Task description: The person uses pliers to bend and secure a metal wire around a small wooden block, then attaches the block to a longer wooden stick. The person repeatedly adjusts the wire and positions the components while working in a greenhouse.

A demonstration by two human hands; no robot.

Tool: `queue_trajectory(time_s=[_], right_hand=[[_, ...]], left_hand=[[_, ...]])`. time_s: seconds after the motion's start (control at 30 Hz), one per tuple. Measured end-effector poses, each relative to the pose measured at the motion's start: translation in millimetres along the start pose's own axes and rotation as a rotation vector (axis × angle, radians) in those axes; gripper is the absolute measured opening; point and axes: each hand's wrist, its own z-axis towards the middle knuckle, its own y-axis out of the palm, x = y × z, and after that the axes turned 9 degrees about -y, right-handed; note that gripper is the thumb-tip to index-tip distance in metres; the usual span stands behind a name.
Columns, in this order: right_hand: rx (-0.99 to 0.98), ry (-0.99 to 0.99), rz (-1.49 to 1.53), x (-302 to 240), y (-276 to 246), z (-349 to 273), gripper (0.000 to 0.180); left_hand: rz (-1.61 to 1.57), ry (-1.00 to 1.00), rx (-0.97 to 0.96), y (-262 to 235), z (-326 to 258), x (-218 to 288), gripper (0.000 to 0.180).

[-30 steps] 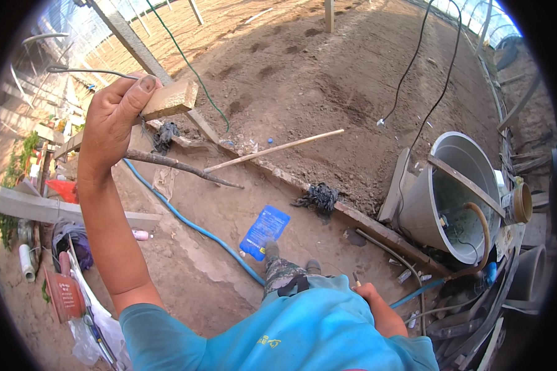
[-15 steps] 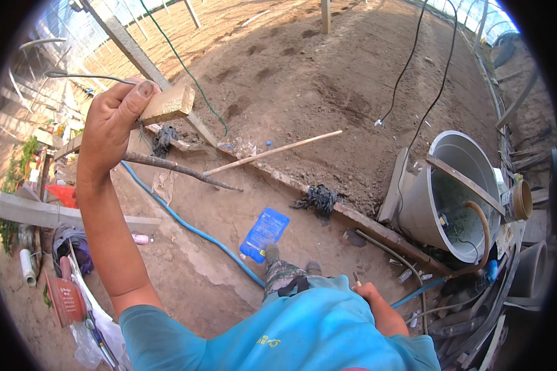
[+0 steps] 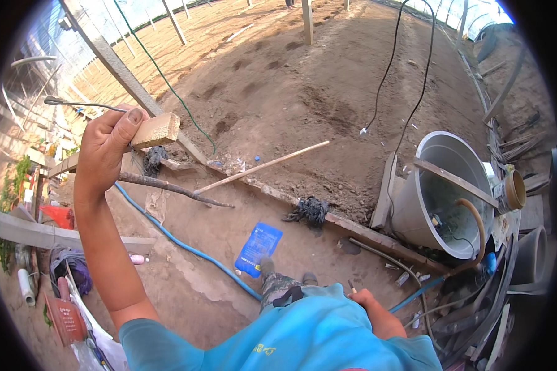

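My left hand is raised at the left, closed over the end of a pale wooden beam, with the thumb on top. From beneath its fingers a thin grey wire runs out leftward and ends in a narrow bent loop. How the wire sits against the wood is hidden by the fingers. Low beside my body, my right hand is closed on a slim tool with a wooden-looking tip; most of it is out of sight.
A large grey tub with a plank across it stands at the right. A blue hose, a blue packet and a thin wooden stick lie on the soil. Black cables hang ahead. Assorted clutter lines the left side.
The view has shifted slightly, so the scene sits further left. My left hand keeps its grip on the beam, and the wire's looped end sits lower. The right hand stays closed beside my body.
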Motion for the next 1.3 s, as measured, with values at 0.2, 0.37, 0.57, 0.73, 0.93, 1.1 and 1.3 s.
queue_trajectory(time_s=[0.2, 0.37, 0.57, 0.73, 0.93, 1.1, 1.3], right_hand=[[0.006, 0.018, -0.005, 3.5, 3.8, 4.6, 0.072], [-0.009, 0.021, -0.003, 4.8, 5.1, 7.8, 0.072], [-0.018, 0.032, -0.018, 3.9, 5.1, 9.0, 0.072], [-0.016, 0.029, 0.008, -0.8, 2.3, 2.9, 0.072], [-0.026, 0.021, 0.012, -7.0, -1.1, -4.5, 0.069], [-0.020, 0.019, 0.008, -7.3, -0.6, -4.9, 0.069], [-0.024, 0.017, 0.006, -8.9, -1.3, -6.2, 0.070]], left_hand=[[0.002, 0.004, -0.022, -0.9, 2.6, -0.7, 0.037], [0.032, 0.025, -0.014, 2.5, 5.2, 1.7, 0.037], [0.022, 0.003, -0.013, -1.6, 4.3, -2.7, 0.036], [-0.055, -0.004, -0.035, -1.0, 3.8, -1.0, 0.036], [-0.057, 0.015, -0.029, -1.1, 4.3, -3.9, 0.034], [-0.068, 0.009, -0.042, -2.7, 3.3, -2.8, 0.034], [-0.042, -0.008, -0.021, -4.8, 2.8, -4.7, 0.034]])
